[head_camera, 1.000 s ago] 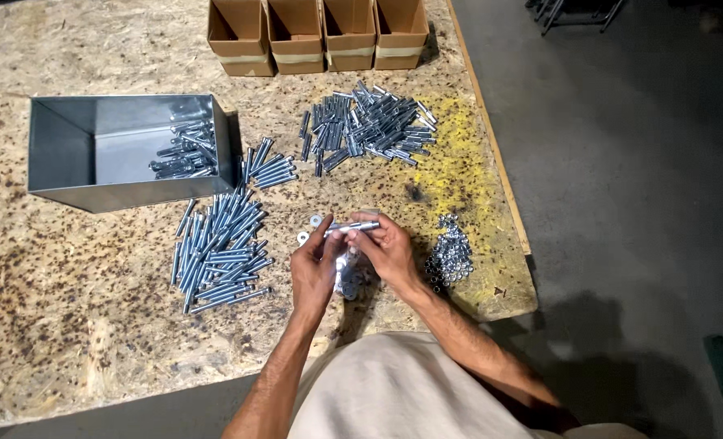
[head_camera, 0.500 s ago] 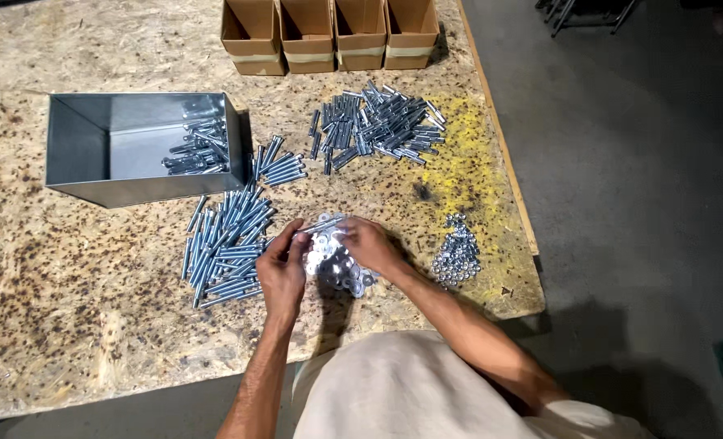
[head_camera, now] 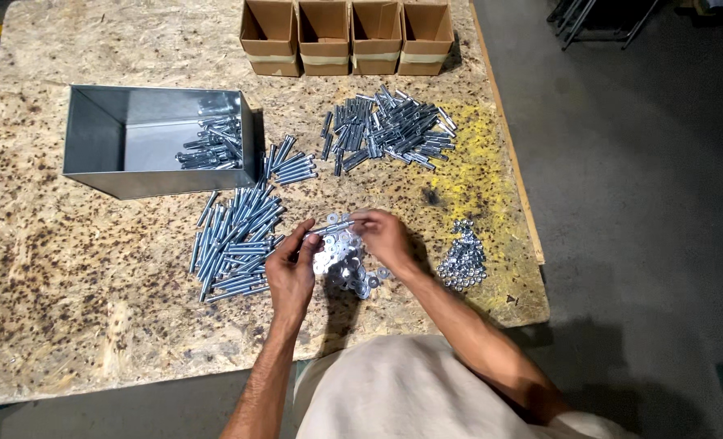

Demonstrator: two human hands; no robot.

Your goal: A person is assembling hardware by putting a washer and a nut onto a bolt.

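Speckled chipboard table point(head_camera: 69, 268), bolts everywhere. Left hand point(head_camera: 290, 272) and right hand point(head_camera: 384, 238) raised over washer pile point(head_camera: 347, 260), fingers pinching one bolt point(head_camera: 334, 227) end to end, horizontal.

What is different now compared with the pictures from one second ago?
The left hand and right hand drew slightly apart and again hold a bolt level between them over the washers, after closing together just before. The bolt piles, metal bin and cardboard boxes kept their places.
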